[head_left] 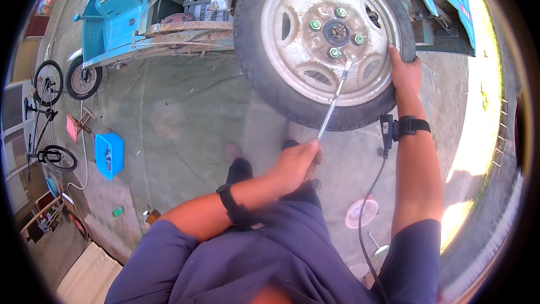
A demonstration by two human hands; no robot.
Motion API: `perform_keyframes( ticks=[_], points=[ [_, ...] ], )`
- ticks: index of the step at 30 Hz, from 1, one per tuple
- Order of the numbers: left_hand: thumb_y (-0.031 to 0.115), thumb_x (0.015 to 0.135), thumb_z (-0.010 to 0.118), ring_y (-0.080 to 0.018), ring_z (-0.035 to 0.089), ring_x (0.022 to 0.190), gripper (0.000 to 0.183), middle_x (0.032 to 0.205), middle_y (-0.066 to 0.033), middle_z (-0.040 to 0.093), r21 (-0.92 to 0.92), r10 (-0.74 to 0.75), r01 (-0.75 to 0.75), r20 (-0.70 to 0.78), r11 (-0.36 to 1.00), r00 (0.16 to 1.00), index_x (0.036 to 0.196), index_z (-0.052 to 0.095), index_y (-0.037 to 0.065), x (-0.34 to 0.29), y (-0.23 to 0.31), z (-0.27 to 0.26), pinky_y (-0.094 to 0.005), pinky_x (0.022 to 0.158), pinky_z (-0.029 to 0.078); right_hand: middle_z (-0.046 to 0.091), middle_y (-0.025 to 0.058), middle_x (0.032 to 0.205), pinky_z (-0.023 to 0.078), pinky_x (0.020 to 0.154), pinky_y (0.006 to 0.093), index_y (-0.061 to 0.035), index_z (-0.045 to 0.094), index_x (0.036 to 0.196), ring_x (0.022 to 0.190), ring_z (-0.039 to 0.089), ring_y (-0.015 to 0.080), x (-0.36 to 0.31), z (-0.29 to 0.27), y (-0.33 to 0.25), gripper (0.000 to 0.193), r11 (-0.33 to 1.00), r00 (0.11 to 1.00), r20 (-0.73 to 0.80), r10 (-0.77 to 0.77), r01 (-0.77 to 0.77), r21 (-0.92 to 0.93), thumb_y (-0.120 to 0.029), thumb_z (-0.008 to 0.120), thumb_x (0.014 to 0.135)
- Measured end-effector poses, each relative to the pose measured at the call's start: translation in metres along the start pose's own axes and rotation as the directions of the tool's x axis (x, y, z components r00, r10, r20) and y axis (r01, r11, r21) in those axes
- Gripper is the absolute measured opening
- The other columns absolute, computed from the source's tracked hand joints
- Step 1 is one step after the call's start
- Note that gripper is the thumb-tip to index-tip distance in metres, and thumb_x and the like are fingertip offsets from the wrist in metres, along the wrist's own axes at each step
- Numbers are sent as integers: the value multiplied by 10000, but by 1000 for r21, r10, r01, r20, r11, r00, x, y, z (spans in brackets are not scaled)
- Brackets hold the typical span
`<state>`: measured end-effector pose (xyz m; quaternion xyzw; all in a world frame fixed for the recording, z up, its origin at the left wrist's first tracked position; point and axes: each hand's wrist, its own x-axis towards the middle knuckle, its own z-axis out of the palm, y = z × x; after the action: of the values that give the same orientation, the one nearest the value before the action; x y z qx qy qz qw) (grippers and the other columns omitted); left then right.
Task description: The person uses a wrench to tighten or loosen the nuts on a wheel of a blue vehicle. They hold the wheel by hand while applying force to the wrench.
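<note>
A wheel [292,81] with a black tyre and a worn, silvery-white rim [292,50] stands upright in front of me at the blue vehicle. Several green-tinged nuts [334,53] ring its rusty hub [337,32]. My left hand [298,163] is closed round the lower end of a long, slim silver metal bar [332,107]. The bar slants up to the right, its flattened tip in front of the rim below the nuts; whether it touches, I cannot tell. My right hand [406,73] grips the tyre's right side, thumb by the rim edge, other fingers partly hidden.
The blue vehicle [112,22] spans the far side. At left are a bicycle [46,114], a blue bin [115,155], a small stool [84,119] and a hose [85,169]. A pink basin [361,214] sits on the floor at right. A cable [363,219] hangs from my right wrist device.
</note>
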<state>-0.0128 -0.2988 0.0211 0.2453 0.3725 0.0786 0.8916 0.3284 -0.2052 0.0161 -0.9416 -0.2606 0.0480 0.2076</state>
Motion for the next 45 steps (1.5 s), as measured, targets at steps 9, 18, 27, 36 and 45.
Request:
perform_keyframes(
  ticks=[9, 18, 27, 36, 45],
  points=[
    [266, 1007, 516, -128, 555, 546, 251, 629, -33, 558, 324, 168, -96, -203, 941, 965, 919, 521, 31, 9, 1, -7, -302, 528, 452, 567, 296, 1298, 428, 1030, 407, 122, 445, 1343, 1230, 555, 386, 4, -6, -10, 1056, 997, 999, 27, -46, 47, -54, -659, 714, 685],
    [257, 1013, 526, -128, 526, 534, 232, 671, -32, 528, 75, 78, -68, -141, 995, 987, 923, 503, 44, 29, 18, -1, -300, 509, 445, 573, 278, 1301, 424, 1034, 414, 90, 453, 1359, 1234, 553, 375, 19, 0, -5, 1056, 995, 998, 14, -54, 55, -84, -682, 703, 682],
    [261, 1026, 503, -141, 504, 565, 228, 704, -22, 487, -127, -5, -6, -85, 992, 996, 964, 504, 41, 34, 24, -2, -292, 524, 429, 590, 267, 1280, 436, 1017, 413, 71, 477, 1345, 1208, 570, 374, 19, -4, -15, 1032, 992, 997, 37, -69, 73, -106, -682, 713, 681],
    [300, 1016, 517, -102, 477, 502, 264, 612, -14, 497, 116, -9, 24, -128, 993, 992, 942, 514, 47, 33, 30, -21, -287, 472, 400, 579, 293, 1282, 436, 1020, 396, 118, 436, 1358, 1205, 575, 372, 42, 0, -20, 1061, 975, 977, 46, -209, 211, -66, -652, 733, 691],
    [434, 1039, 435, -119, 437, 588, 411, 710, 11, 447, -303, -110, 110, 17, 947, 994, 1034, 540, 38, 38, 23, 6, -265, 564, 396, 564, 290, 1303, 433, 1027, 401, 71, 433, 1390, 1221, 562, 373, 68, 3, -23, 1086, 937, 937, 40, -346, 348, -46, -707, 720, 689]
  ],
)
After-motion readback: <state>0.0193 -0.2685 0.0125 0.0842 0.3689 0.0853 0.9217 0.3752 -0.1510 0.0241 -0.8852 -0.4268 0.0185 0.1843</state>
